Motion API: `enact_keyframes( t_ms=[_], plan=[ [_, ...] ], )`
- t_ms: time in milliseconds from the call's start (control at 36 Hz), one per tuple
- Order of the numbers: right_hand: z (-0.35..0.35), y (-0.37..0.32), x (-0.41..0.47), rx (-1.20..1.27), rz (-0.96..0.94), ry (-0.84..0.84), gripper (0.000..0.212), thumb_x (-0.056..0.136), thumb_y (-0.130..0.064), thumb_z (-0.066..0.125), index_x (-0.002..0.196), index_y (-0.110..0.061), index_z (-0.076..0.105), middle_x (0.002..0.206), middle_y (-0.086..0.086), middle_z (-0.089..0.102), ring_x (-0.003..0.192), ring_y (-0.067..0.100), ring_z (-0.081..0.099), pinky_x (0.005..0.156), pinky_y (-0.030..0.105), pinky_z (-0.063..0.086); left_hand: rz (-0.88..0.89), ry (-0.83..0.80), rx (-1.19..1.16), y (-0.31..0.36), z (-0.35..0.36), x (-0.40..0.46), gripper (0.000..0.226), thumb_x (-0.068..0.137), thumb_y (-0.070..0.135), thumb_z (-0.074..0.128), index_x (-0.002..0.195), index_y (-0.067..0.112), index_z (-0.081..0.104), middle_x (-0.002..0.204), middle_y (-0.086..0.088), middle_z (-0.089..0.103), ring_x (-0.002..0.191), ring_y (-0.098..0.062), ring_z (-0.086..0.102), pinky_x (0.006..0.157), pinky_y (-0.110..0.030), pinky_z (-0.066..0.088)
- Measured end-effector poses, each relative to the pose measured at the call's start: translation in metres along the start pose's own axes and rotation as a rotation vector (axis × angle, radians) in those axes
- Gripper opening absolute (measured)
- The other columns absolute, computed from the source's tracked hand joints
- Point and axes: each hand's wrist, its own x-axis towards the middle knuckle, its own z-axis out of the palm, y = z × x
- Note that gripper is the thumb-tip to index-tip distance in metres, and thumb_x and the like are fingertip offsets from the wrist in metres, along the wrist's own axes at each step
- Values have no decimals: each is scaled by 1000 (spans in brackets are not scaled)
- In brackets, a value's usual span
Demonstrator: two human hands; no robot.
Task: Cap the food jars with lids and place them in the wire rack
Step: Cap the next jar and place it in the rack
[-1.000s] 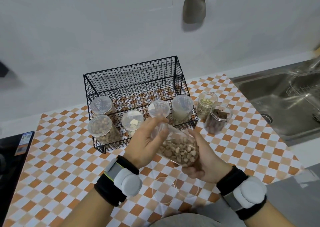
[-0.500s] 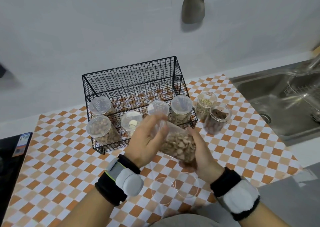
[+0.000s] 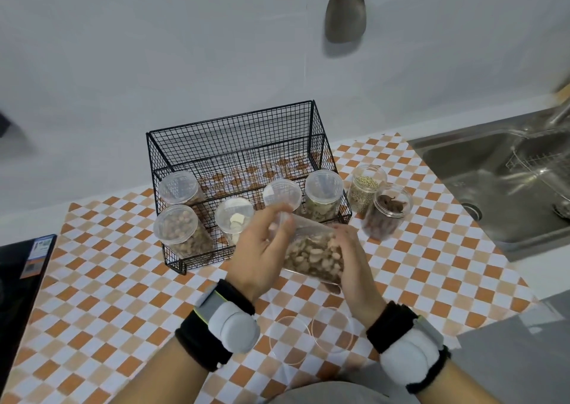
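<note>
Left fingers point(image 3: 279, 218) curled over the mouth end of a clear jar of pale nuts point(image 3: 314, 255), gripping what appears to be its lid, though blur hides the lid's edge; right fingers point(image 3: 345, 234) wrapped round the far side of the jar body, closed firmly on it. The jar lies tilted, mouth up and to the left, above the checked counter point(image 3: 431, 265) just in front of the wire rack point(image 3: 240, 144); this opposed hold lets one hand steady the body while the other presses or twists the closure, judged to be the capping step in hand. Left hand point(image 3: 262, 249) palm turned inward, wrist cocked up; right hand point(image 3: 354, 265) cupped beneath and behind the jar, forearm rising from the lower right. Both wrists carry black bands with white pods. Five capped jars stand in the rack, so the task is judged more than half done. Two open jars, green seeds point(image 3: 365, 188) and dark pieces point(image 3: 385, 215), touch one another at the rack's right end, within reach for later capping. Two loose clear lids point(image 3: 308, 339) lie flat near the counter's front edge, close to the body, apparently for those jars
</note>
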Motion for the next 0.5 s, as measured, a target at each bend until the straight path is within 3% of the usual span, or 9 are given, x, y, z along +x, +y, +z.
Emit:
enact_keyframes(
  t_ms=[83,139,167,222,278,333,361,500],
  plan=[
    [-9,-7,7,15,462,-90,68,93,-72,43,91,-14,79,79,12,72,58,24,62,52,27,39,97,-35,179,-4,-4,0,39,95,64,41,118,39,59,111,14,63,102,-9,60,83,-39,54],
    [-15,-10,9,80,533,-198,76,90,-78,40,93,-14,81,79,12,69,56,25,57,46,23,30,84,-34,168,-5,-6,-1,38,94,65,42,117,40,59,111,15,64,102,-9,61,83,-40,54],
    [-16,-11,8,103,510,-231,78,90,-80,38,102,-15,79,83,12,70,58,27,58,44,22,30,58,-22,141,-6,-6,-1,40,93,66,42,117,40,59,110,13,66,100,-8,63,80,-38,55],
    [-16,-8,3,113,320,-243,67,91,-74,38,126,-25,68,100,8,75,74,30,70,44,26,47,-19,-11,38,-2,-6,-1,41,90,67,43,114,38,61,102,11,69,89,-4,67,68,-25,55],
    [-15,-1,-2,25,-32,-187,48,99,-58,47,142,-37,46,122,-12,71,103,17,74,64,29,61,-98,0,-82,2,-4,0,33,91,59,46,107,35,63,93,14,69,83,-2,68,62,-18,52],
    [-15,8,-4,-163,-318,-161,54,97,-48,54,145,-36,34,123,-27,63,116,8,66,85,25,59,-144,4,-164,5,-2,1,29,94,50,46,104,30,65,92,16,69,85,-2,67,65,-21,54],
    [-14,10,-6,-234,-393,-160,56,93,-48,54,144,-33,35,120,-28,62,117,9,65,87,26,58,-149,2,-186,5,-1,1,30,94,48,46,103,27,66,92,15,69,86,-2,67,66,-22,55],
    [-8,12,-5,-162,-384,-45,32,99,-35,42,127,-19,44,108,-12,71,99,14,73,74,27,60,-108,-1,-158,7,5,-3,23,102,43,48,104,26,64,79,21,67,72,4,63,63,-12,47]
  ],
)
